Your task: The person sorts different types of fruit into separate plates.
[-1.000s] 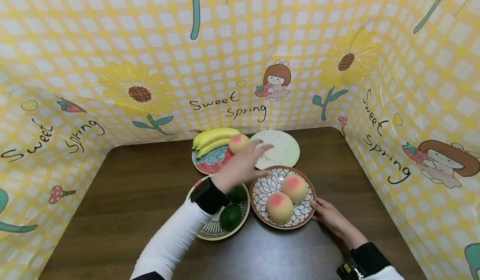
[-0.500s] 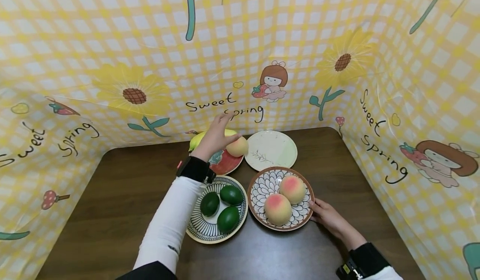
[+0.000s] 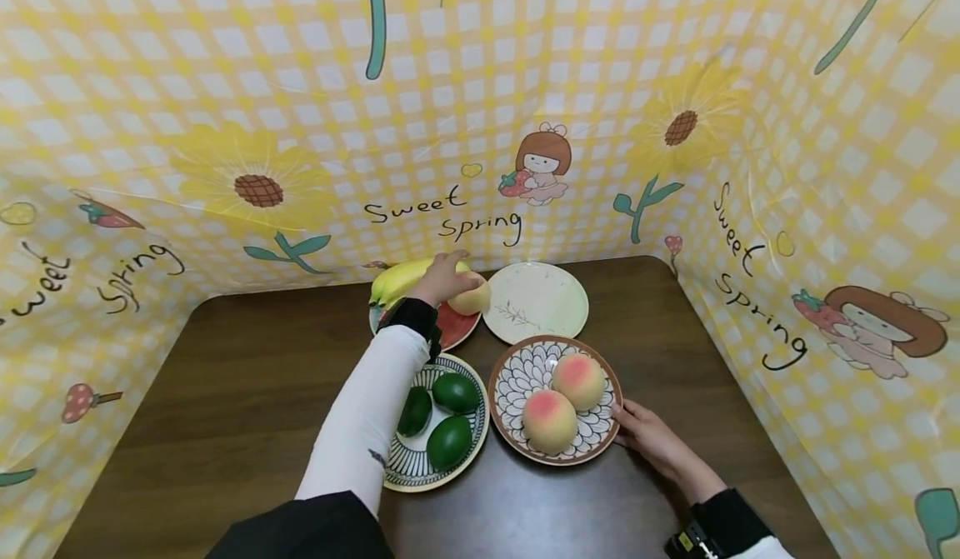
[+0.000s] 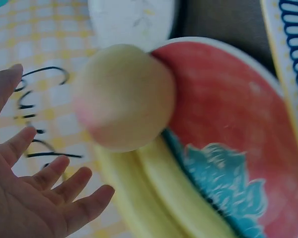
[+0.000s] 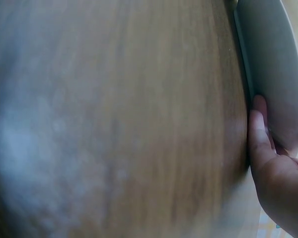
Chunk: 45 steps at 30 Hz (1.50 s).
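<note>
Above the red and blue plate [image 3: 457, 330] at the back, my left hand [image 3: 438, 280] reaches to a peach [image 3: 471, 296] beside the bananas [image 3: 397, 280]. In the left wrist view its fingers [image 4: 77, 191] are spread, with a gap to the peach [image 4: 124, 99]. My right hand [image 3: 656, 442] grips the right rim of a brown-edged patterned plate [image 3: 517, 376], thumb over the rim and fingers beneath. Two peaches [image 3: 551, 421] lie in that plate. The right wrist view shows the fingers [image 5: 260, 141] against the plate's underside [image 5: 275, 64].
A black-and-white patterned plate [image 3: 416, 463] with three green avocado-like fruits [image 3: 450, 442] sits at front left, partly under my left forearm. A pale green plate [image 3: 536, 301] stands at the back. Checked cloth [image 3: 480, 84] walls in the wooden table [image 3: 247, 409] behind and at the sides.
My left hand has gone from over the middle plates back and left, then lowered beside the peach at the back. The right hand keeps its grip on the plate.
</note>
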Motion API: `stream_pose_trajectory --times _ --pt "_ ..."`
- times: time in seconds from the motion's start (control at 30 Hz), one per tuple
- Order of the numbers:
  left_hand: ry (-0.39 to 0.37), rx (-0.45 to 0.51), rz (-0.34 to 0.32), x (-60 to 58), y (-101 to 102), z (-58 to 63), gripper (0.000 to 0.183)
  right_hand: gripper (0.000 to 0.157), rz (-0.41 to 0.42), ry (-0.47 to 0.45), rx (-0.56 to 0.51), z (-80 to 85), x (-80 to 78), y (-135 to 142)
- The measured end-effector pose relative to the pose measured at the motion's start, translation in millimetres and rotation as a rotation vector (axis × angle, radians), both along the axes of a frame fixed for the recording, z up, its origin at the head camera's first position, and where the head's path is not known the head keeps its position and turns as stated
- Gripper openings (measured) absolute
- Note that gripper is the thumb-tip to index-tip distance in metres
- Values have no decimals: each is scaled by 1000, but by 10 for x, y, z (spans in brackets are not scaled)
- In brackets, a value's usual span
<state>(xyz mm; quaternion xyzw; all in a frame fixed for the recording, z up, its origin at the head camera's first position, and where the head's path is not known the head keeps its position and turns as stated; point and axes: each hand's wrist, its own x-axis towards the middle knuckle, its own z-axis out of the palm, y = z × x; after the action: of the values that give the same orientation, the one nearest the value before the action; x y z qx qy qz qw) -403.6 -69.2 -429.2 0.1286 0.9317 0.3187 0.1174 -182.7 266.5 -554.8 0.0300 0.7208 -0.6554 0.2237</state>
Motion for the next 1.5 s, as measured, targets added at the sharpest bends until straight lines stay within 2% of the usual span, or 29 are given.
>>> stream_pose_trajectory --times 0.1,0.3,0.43,0.57,0.63,0.7,0.93,1.2,1.37,1.5 --pt "-2 -49 4 18 14 -95 69 64 2 2 -10 -38 23 -16" --pt "-4 -92 45 -46 -15 -410 69 65 23 9 -28 -77 29 -27" --pt "25 -78 44 -80 14 -493 61 65 -1 13 -17 -55 5 -6" --pt "34 -198 -41 -99 54 -520 44 64 -9 15 -9 -29 -9 12" --pt "34 -261 -69 -97 64 -532 41 65 -1 15 -12 -21 -13 13" --pt "26 -290 -66 -95 69 -531 44 65 -1 15 -17 -20 -17 14" --pt "46 -285 -65 -108 84 -572 56 65 -14 18 -16 -26 -17 32" --pt "77 -285 -79 -53 36 -616 48 64 -41 3 4 -30 -3 7" --pt "49 -272 -59 17 -30 -587 41 62 -35 4 5 -35 -5 -2" --pt "51 -262 -62 97 -75 -485 41 62 -33 10 9 -33 -15 10"
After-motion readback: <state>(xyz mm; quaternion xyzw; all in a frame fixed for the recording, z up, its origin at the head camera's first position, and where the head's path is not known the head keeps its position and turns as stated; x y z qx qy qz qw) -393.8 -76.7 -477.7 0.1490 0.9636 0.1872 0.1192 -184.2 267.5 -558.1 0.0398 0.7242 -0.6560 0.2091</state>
